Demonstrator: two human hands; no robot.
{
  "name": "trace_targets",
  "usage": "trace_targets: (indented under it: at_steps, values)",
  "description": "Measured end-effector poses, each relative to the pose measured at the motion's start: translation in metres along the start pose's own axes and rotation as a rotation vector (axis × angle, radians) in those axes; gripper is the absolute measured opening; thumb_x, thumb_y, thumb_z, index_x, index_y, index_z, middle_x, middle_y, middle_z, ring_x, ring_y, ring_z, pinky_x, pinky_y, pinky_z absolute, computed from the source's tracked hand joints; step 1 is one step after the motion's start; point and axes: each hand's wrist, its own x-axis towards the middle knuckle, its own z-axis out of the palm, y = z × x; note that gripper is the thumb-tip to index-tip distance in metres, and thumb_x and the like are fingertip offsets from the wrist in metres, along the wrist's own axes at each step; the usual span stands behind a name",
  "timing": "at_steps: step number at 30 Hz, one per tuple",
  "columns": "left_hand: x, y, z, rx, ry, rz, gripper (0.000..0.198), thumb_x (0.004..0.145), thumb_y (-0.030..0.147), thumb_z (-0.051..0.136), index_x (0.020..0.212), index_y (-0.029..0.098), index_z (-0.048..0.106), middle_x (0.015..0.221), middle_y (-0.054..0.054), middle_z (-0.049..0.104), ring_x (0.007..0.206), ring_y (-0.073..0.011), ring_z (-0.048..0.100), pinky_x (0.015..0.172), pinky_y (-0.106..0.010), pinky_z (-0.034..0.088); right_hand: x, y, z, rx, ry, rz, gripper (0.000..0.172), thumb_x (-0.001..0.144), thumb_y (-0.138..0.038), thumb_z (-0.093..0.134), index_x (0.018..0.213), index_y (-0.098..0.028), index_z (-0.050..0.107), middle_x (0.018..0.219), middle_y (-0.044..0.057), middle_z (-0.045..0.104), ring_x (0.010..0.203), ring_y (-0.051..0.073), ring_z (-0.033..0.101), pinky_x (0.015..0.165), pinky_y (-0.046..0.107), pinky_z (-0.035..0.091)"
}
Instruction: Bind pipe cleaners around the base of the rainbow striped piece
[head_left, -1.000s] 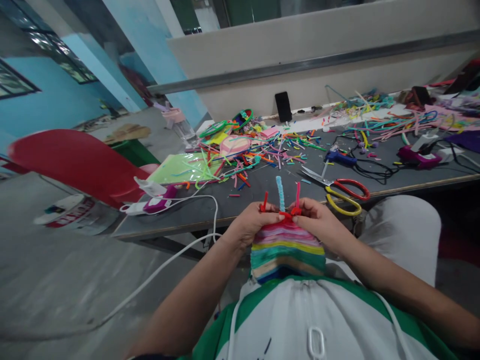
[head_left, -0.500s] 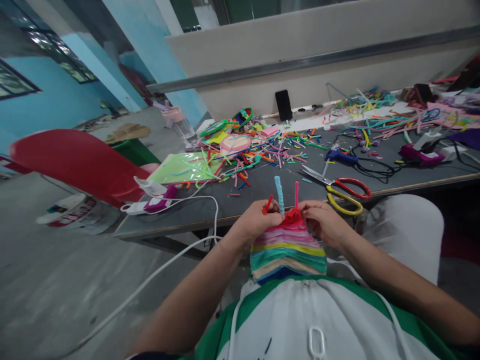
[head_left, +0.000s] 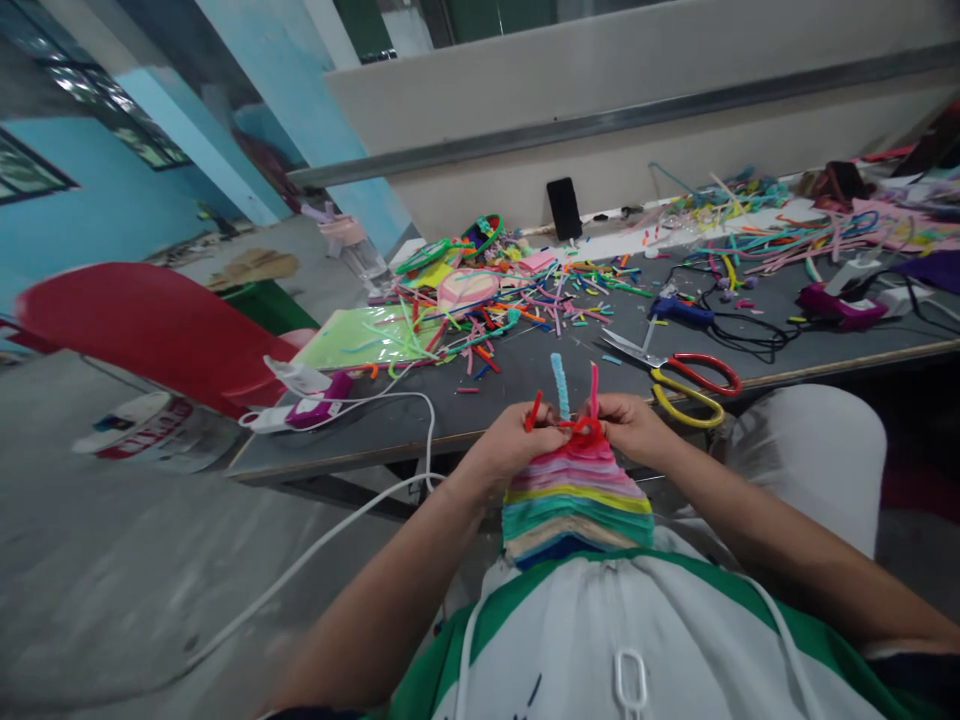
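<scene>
A woven piece of striped pipe cleaners, banded pink, yellow, teal, tan and blue, rests against my chest. My left hand and my right hand both pinch its top edge, where a red pipe cleaner is being twisted. A light blue stem and a pink stem stick up between my hands. Both hands have their fingers closed on the red strand.
The grey table holds red-and-yellow scissors, a blue glue gun, a purple glue gun with a white cord, several cut pipe-cleaner scraps and a black phone. A red chair stands at left.
My hands shifted slightly closer together at the top of the weave. The red strand's free end moved from the left toward the middle, tightening the twist.
</scene>
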Motion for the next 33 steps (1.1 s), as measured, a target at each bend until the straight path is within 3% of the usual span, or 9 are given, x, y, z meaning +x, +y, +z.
trace_targets:
  at_steps: [3, 8, 11, 15, 23, 33]
  values:
    - [-0.001, -0.003, -0.002, -0.024, 0.004, 0.001, 0.024, 0.066, 0.032, 0.067, 0.062, 0.014, 0.051, 0.055, 0.005, 0.042, 0.051, -0.0067, 0.035, 0.051, -0.021, 0.026, -0.004, 0.007, 0.006, 0.049, 0.040, 0.024, 0.015, 0.068, -0.030, 0.069, 0.074, -0.018, 0.063, 0.070, -0.002, 0.062, 0.065, 0.011, 0.053, 0.062, 0.022, 0.042]
    - [-0.001, -0.005, -0.004, -0.130, -0.012, -0.033, 0.027, 0.061, 0.034, 0.072, 0.071, 0.015, 0.056, 0.061, 0.003, 0.051, 0.055, -0.0088, 0.045, 0.055, -0.021, 0.034, -0.010, 0.011, 0.019, 0.400, 0.045, 0.282, 0.020, 0.066, -0.030, 0.070, 0.080, -0.019, 0.063, 0.063, -0.003, 0.062, 0.054, 0.011, 0.054, 0.058, 0.025, 0.043]
    - [0.001, -0.004, -0.003, -0.147, -0.004, -0.028, 0.030, 0.058, 0.034, 0.074, 0.071, 0.014, 0.056, 0.062, 0.003, 0.052, 0.057, -0.0100, 0.047, 0.057, -0.022, 0.036, -0.011, 0.007, 0.024, 0.499, 0.070, 0.346, 0.022, 0.063, -0.031, 0.070, 0.078, -0.018, 0.063, 0.060, -0.001, 0.062, 0.053, 0.012, 0.054, 0.058, 0.027, 0.043]
    - [0.003, -0.002, -0.001, -0.140, -0.006, 0.012, 0.030, 0.056, 0.033, 0.075, 0.066, 0.014, 0.054, 0.062, 0.003, 0.049, 0.058, -0.0095, 0.046, 0.058, -0.023, 0.036, -0.011, 0.003, 0.026, 0.546, 0.142, 0.330, 0.021, 0.060, -0.029, 0.071, 0.075, -0.018, 0.060, 0.057, -0.003, 0.060, 0.050, 0.011, 0.052, 0.057, 0.026, 0.042]
    - [0.005, 0.001, 0.002, -0.052, -0.020, -0.027, 0.028, 0.058, 0.032, 0.073, 0.065, 0.013, 0.054, 0.055, 0.005, 0.044, 0.052, -0.0078, 0.039, 0.053, -0.022, 0.029, -0.004, 0.010, 0.010, 0.436, 0.074, 0.199, 0.020, 0.060, -0.025, 0.071, 0.070, -0.017, 0.056, 0.059, -0.006, 0.054, 0.049, 0.006, 0.043, 0.051, 0.020, 0.033]
    - [0.007, 0.003, 0.001, -0.034, -0.044, -0.048, 0.030, 0.057, 0.036, 0.073, 0.061, 0.013, 0.054, 0.053, 0.005, 0.043, 0.050, -0.0074, 0.037, 0.051, -0.022, 0.028, -0.003, 0.005, 0.025, 0.492, 0.199, 0.247, 0.014, 0.062, -0.023, 0.064, 0.072, -0.019, 0.055, 0.059, -0.004, 0.055, 0.052, 0.011, 0.047, 0.055, 0.025, 0.039]
